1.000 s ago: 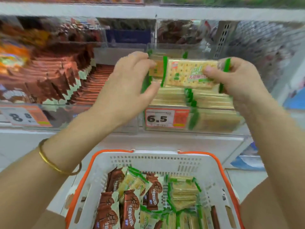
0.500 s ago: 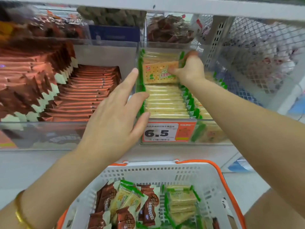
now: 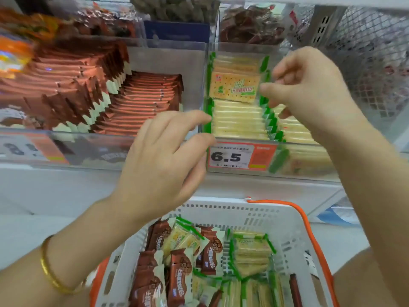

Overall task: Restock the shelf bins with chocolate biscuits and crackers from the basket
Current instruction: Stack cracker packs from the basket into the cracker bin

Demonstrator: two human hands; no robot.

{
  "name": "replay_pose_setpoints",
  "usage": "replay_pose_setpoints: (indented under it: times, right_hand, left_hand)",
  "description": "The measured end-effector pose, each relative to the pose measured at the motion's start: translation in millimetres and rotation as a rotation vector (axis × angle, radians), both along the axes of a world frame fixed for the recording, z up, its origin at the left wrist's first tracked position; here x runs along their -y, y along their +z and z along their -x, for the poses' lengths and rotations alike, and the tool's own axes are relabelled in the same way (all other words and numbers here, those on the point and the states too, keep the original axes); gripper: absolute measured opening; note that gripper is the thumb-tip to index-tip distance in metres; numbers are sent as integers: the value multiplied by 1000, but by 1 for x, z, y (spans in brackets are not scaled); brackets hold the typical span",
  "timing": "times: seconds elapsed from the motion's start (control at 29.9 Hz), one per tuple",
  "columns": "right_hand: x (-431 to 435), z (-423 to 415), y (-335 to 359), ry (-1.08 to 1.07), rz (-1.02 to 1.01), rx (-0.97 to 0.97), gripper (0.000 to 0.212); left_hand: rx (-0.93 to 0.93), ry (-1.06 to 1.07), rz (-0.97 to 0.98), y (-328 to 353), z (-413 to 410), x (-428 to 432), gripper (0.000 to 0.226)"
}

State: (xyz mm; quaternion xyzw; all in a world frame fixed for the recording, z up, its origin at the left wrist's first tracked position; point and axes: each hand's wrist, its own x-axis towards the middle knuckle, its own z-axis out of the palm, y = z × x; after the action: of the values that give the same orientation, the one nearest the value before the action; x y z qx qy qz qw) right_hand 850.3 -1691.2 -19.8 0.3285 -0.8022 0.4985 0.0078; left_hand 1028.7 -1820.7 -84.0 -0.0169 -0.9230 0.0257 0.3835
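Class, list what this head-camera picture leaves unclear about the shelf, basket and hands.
Head view only.
Blurred: left price tag, unreadable.
Cut off by bottom edge: basket, near end.
Hidden behind right hand: right cracker row.
Unclear: whether right hand pinches the labelled cracker pack.

Shop: price tag (image 3: 241,156) on shelf bin (image 3: 306,165) w/ crackers (image 3: 239,120).

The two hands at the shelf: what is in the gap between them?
In the head view, a row of cracker packs standing on edge and, farther back, one face-up pack lie between the left hand and the right hand.
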Motion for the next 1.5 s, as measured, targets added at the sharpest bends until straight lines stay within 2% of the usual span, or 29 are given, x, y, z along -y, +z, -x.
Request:
replay_pose_setpoints:
  times: [0.07,0.17,0.23,0.27,0.3,0.37,0.43,0.57,0.7,0.8,0.87,1.0,1.07,1.17,1.24,1.3,1.4,1.5]
  right_hand:
    - [-18,-39,-16,235,-47,120,22]
    - [-6,-74,-93,459,-508,236,15]
    - [15,-83,-166,490,-799,298,6]
    - [25,-84,-205,482,-892,298,7]
    - [33,-85,-240,476,-953,300,18]
    - [43,-89,-302,441,-964,339,40]
    - [50,-96,-345,394,-931,391,53]
    - [58,-111,-387,275,-962,276,45]
    - [60,-106,-376,357,-892,304,25]
    - [49,-89,-326,373,-727,310,16]
    - [33,-80,-281,380,-622,404,17]
    - [-8,-72,-201,405,-380,796,13]
    - [-27,-69,-177,380,-336,815,23]
    - [-52,-67,-143,338,-292,766,34]
    - [-66,-65,-117,348,-262,715,41]
    - [-80,-61,-87,343,-211,635,44]
    - [-95,-41,-43,263,-38,514,35]
    - [-90,-4,-19,74,130,400,31]
  left_hand:
    - [137,-56,65,-8,-20,-1,18]
    - [536,-45,89,-44,-53,7,19]
    - [776,31,53,-69,-65,13,32]
    - [874,68,26,-76,-66,15,38]
    - [946,105,8,-81,-65,17,42]
    - [1057,189,25,-85,-60,25,39]
    - [1159,228,9,-85,-53,29,38]
    - [1210,247,-64,-87,-48,37,39]
    - [1211,252,-102,-88,-46,39,39]
    - [1243,266,-133,-92,-47,37,35]
    - [1253,270,-193,-94,-46,34,37]
    - [1244,273,-490,-89,-40,28,53]
    - [1176,238,-649,-80,-36,22,43]
    - [976,117,-924,-60,-31,7,18]
    - [881,38,-995,-41,-27,-3,10]
    - [751,-16,-973,-23,-20,-11,6]
    - [390,-31,-865,5,-7,-23,9]
    - [73,62,-440,23,7,-28,29]
